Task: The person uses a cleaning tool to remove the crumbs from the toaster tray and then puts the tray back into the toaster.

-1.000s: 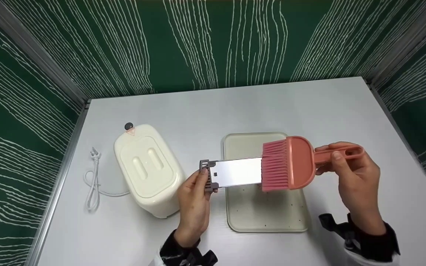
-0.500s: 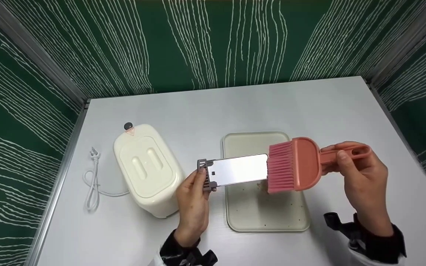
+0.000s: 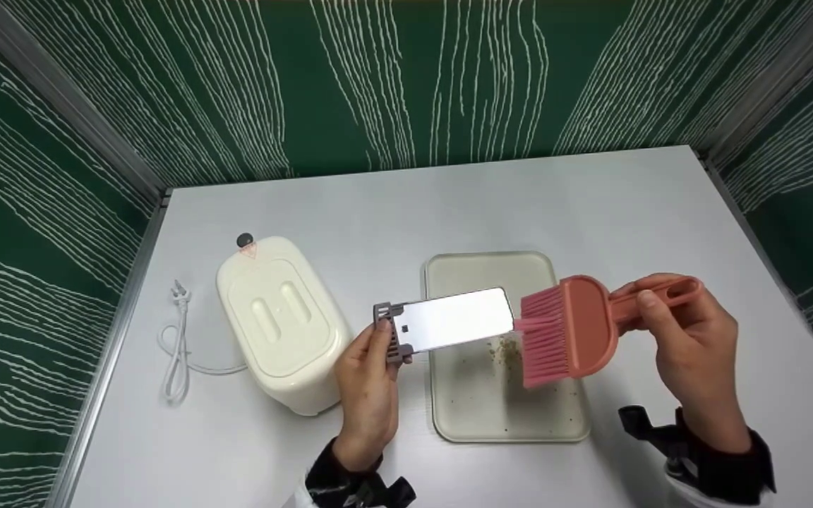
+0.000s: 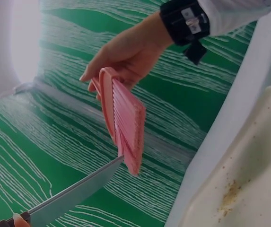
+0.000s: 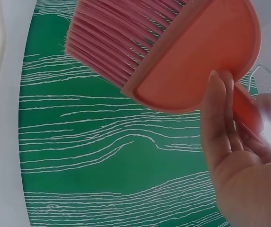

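My left hand (image 3: 366, 406) pinches the grey slotted end of a shiny flat metal crumb tray (image 3: 457, 320), thumb on top. The crumb tray is held over a shallow beige tray (image 3: 477, 416). My right hand (image 3: 697, 353) grips the handle of a coral hand brush (image 3: 586, 328) with pink bristles. Some upper bristles touch the crumb tray's far right end, while the others hang past it. Below lies a small pile of brown crumbs (image 3: 505, 351) on the beige tray. In the left wrist view, the brush (image 4: 126, 123) meets the tip of the metal crumb tray (image 4: 78, 191).
A cream toaster (image 3: 283, 317) with a closed lid stands left of my left hand. Its white cord and plug (image 3: 179, 339) lie coiled on the white table (image 3: 392, 219). Green walls with white lines surround the table on the far side and both sides.
The brush has slid right and then lower, off most of the crumb tray. The crumb tray's right end has tilted slightly away. More crumbs show on the beige tray.
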{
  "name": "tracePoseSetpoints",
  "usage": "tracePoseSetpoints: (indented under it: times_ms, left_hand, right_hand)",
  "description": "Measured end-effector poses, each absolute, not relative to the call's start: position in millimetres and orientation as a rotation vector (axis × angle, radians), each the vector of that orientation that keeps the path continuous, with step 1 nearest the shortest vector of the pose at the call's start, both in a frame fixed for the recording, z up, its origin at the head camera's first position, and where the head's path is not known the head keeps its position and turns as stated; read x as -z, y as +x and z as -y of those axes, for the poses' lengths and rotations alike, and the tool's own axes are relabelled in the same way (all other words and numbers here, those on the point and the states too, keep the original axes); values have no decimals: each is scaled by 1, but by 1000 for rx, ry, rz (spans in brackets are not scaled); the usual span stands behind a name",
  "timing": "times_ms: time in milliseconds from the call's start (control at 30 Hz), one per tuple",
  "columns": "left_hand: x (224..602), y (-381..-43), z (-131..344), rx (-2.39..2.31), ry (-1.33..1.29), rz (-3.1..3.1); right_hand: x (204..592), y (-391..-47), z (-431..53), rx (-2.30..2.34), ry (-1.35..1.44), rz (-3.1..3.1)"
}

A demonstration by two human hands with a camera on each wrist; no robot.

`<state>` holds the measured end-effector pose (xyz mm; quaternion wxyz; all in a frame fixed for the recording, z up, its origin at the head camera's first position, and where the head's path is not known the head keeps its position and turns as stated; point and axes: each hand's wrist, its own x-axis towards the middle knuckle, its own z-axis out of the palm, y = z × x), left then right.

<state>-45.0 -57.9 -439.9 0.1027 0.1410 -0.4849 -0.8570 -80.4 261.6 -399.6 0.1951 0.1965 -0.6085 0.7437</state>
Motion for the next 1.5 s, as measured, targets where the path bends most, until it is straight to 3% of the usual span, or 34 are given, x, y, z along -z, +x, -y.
tracePoseSetpoints:
  times_ms: [867, 1500]
  left_hand:
    - [440, -45, 58, 2535, 421, 1400]
    - [442, -43, 58, 2564, 348, 1429]
  right_hand:
    - [409, -87, -264, -1972, 684, 1798]
    - [407, -77, -267, -1786, 512, 1752]
